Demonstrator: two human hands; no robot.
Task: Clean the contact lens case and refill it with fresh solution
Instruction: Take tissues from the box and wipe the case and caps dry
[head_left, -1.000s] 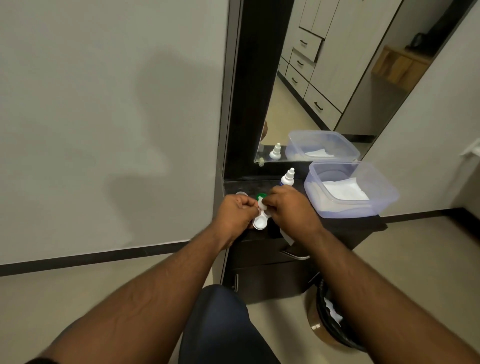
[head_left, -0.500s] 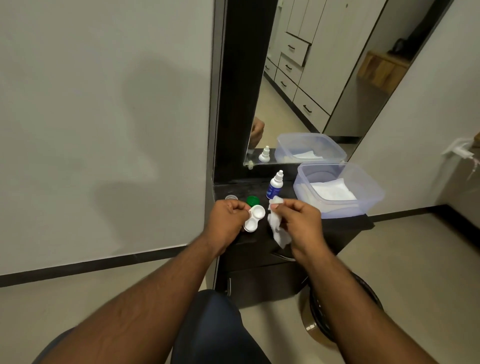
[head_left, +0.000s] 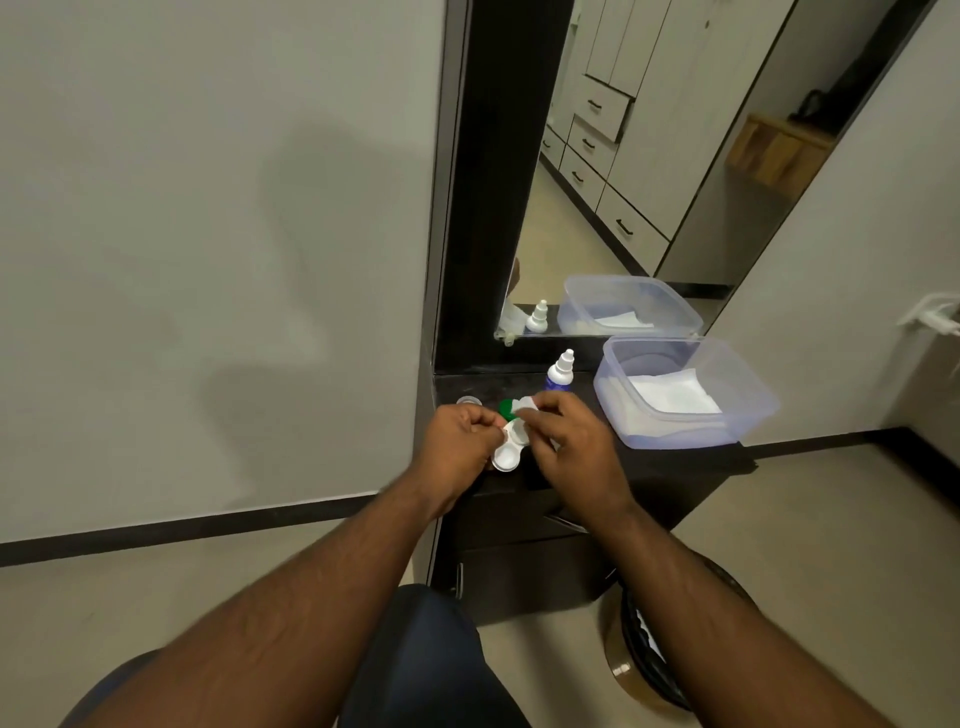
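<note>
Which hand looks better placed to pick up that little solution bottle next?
Probably the right hand: the bottle stands just beyond it, though it holds a tissue. The left hand grips the case.

**Count of things on the dresser top**

One lens case (head_left: 508, 448), two wells, at centre. One tissue (head_left: 524, 404) at 12 o'clock of it. Two loose caps: green cap (head_left: 505, 408), grey cap (head_left: 468, 401) toward 10. One solution bottle (head_left: 560, 371) toward 1. One plastic tub (head_left: 691, 434) at 3.

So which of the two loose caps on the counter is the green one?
The green cap is the one partly hidden behind the tissue, close to the right hand. The other cap, pale and silvery, lies further left.
</note>
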